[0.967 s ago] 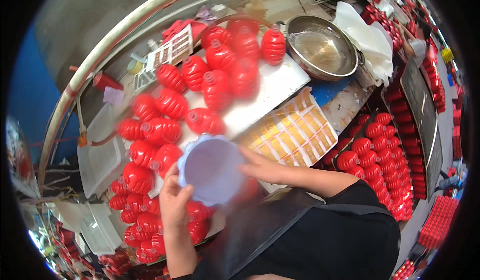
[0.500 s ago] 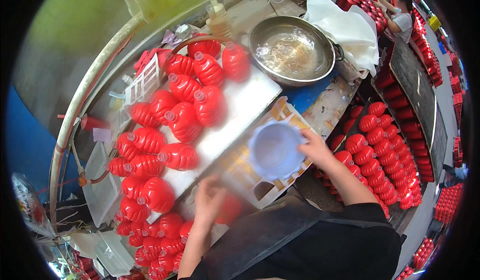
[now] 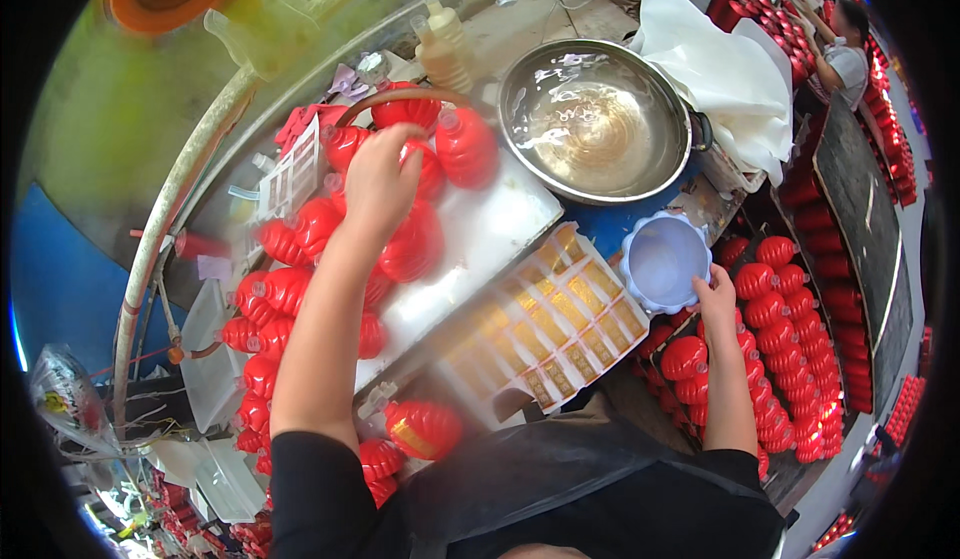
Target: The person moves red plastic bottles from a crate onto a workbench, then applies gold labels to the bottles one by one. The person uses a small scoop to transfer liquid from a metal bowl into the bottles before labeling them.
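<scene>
My right hand (image 3: 714,296) grips the rim of a pale lavender bowl (image 3: 664,264) with a scalloped edge, thumb and fingers closed on its right side. My left hand (image 3: 384,171) reaches over a group of red ribbed bottles with clear necks. Its fingers are curled at the neck of one red bottle (image 3: 428,174), which they partly hide. Another red bottle (image 3: 466,149) stands just right of it on the white board (image 3: 505,194). Below the bowl lies a sheet of gold labels (image 3: 545,329). A red bottle with a gold label (image 3: 424,429) lies near my body.
A wide metal pan (image 3: 597,124) of clear liquid stands at the back, beside white sheeting (image 3: 715,79). Two squeeze bottles (image 3: 443,44) are behind the red ones. A curved pipe (image 3: 185,174) borders the left. Rows of red bottles (image 3: 780,329) fill the right. A co-worker (image 3: 848,64) is far right.
My right hand has carried the bowl rightward, off the label sheet. My left hand has moved from near my body up to the far bottles. A labelled bottle now shows near my body.
</scene>
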Tool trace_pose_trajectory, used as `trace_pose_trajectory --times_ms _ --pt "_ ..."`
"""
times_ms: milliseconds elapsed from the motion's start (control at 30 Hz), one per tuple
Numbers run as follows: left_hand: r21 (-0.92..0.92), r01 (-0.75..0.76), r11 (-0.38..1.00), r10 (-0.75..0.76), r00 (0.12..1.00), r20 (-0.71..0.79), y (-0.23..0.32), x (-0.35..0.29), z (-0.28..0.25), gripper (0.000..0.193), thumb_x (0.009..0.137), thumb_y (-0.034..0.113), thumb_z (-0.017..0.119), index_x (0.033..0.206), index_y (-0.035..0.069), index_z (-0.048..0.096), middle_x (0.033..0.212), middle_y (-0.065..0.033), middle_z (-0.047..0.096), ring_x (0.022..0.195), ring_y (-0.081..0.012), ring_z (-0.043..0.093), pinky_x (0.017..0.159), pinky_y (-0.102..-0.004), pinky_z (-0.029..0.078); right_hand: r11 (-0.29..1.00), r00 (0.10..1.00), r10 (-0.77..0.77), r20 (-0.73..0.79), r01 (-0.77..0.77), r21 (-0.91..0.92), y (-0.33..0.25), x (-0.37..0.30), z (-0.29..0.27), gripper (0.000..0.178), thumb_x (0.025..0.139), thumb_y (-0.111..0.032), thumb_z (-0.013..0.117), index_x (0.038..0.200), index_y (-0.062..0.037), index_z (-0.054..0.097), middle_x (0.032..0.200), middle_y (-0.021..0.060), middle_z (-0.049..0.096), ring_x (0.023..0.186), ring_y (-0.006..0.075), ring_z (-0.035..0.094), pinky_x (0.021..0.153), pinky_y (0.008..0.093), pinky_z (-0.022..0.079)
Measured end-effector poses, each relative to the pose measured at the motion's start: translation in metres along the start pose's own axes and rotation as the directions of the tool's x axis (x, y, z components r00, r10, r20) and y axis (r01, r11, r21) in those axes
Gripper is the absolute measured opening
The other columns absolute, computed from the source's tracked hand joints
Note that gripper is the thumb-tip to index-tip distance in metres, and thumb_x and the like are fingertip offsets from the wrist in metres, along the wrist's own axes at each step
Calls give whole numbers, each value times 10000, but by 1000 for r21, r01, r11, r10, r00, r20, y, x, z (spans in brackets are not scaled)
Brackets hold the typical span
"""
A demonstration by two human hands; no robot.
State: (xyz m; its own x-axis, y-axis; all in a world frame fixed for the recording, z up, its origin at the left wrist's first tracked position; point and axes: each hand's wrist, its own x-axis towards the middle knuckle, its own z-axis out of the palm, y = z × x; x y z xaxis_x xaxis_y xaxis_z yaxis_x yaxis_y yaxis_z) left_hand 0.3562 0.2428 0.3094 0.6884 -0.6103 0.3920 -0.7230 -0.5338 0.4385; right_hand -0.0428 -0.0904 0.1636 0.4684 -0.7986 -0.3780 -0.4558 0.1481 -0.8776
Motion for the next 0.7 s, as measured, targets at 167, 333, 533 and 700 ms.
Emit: trace_pose_trajectory --times_ms 167,333,533,700 --pt "185 11 983 -67 953 295 -17 94 51 324 846 50 644 1165 91 683 1142 -139 707 1078 -361 646 931 -466 514 999 996 24 81 -21 -44 -7 8 -13 414 856 -28 635 1259 54 589 1000 104 671 702 139 657 458 248 508" --pt "377 -6 926 -225 794 565 -44 152 88 377 887 163 632 1261 125 664 1195 -128 710 1145 -333 651 964 -431 523 1000 960 3 280 -6 10 -50 2 -38 343 834 -2 631 1176 31 620 1025 65 675 854 114 647 745 250 541" --pt "496 -154 854 -294 643 707 -60 166 111 328 948 287 614 1237 162 702 1171 -115 727 1115 -313 669 931 -441 523 997 910 57 411 -75 29 -86 3 -28 297 828 40 634 1124 21 615 1053 60 665 864 92 638 786 239 520" --pt "578 -136 805 -280 771 572 -56 162 96 249 899 188 615 1109 112 725 1115 -138 735 1065 -331 689 896 -451 541 998 901 70 428 -66 -25 -88 11 -15 317 821 54 633 1135 24 604 1057 63 661 794 75 634 720 219 515"
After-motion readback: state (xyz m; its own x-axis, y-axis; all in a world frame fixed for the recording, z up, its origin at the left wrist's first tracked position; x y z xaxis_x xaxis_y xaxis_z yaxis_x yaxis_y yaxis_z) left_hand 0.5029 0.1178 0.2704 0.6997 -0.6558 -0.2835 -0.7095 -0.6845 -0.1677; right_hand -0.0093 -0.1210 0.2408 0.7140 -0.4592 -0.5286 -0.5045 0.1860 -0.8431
